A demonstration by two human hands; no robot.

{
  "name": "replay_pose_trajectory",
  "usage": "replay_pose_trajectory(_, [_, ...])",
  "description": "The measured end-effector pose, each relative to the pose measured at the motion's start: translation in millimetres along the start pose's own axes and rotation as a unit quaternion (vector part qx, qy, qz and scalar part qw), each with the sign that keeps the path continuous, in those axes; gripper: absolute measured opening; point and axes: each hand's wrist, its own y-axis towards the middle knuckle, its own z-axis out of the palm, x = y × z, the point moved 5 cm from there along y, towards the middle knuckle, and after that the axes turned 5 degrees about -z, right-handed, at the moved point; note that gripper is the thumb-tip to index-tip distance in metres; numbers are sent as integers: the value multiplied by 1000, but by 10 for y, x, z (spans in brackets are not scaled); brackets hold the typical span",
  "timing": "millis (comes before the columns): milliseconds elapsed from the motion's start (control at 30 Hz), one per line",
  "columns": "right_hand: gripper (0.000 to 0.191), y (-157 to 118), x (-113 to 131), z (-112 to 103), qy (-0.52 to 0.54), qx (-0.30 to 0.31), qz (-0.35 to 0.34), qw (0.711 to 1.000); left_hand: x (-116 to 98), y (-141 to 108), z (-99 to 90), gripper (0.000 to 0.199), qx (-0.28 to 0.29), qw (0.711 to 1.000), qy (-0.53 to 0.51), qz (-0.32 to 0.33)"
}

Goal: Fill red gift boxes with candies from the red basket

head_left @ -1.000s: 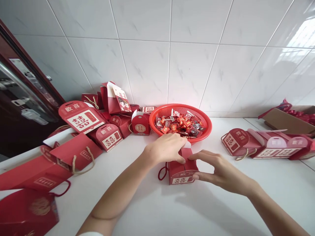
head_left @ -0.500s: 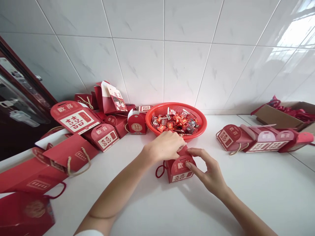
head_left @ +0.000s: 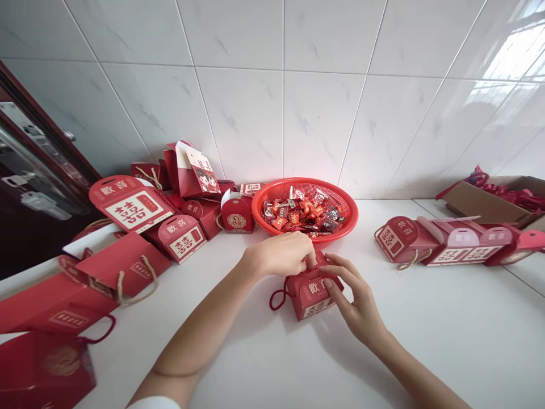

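A small red gift box with gold and red Chinese characters stands on the white surface in front of me, a dark red cord loop sticking out on its left. My left hand reaches over from the left, its fingers curled down on the box's rear flap; the fingertips are partly hidden. At the right side, my right hand holds the box between thumb and fingers, the thumb on the front flap. Just behind is a red plastic basket of wrapped candies.
Several red gift boxes and bags crowd the left side. More red boxes stand in a row at the right, near a cardboard box with red contents. A tiled wall rises behind the basket.
The box's front flap has tipped back toward the rear one, and the box has turned slightly. My left hand has shifted a little left and down.
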Motion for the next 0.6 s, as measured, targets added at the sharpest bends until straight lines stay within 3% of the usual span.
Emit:
replay_pose_trajectory(100, [23, -7, -29, -3, -6, -7, 10, 1000, 5, 6, 6, 26, -9, 1000, 1, -10])
replay_pose_trajectory(200, [24, -14, -52, -9, -6, -23, 14, 1000, -22, 15, 46, 26, 20, 1000, 16, 10])
replay_pose_trajectory(467, [22, -33, 11, -53, -59, -56, -30, 996, 11, 73, 43, 12, 8, 999, 33, -14])
replay_pose_trajectory(600, [20, -32, 32, -71, -84, -59, -51, 993, 3, 68, 49, 14, 20, 1000, 14, -8])
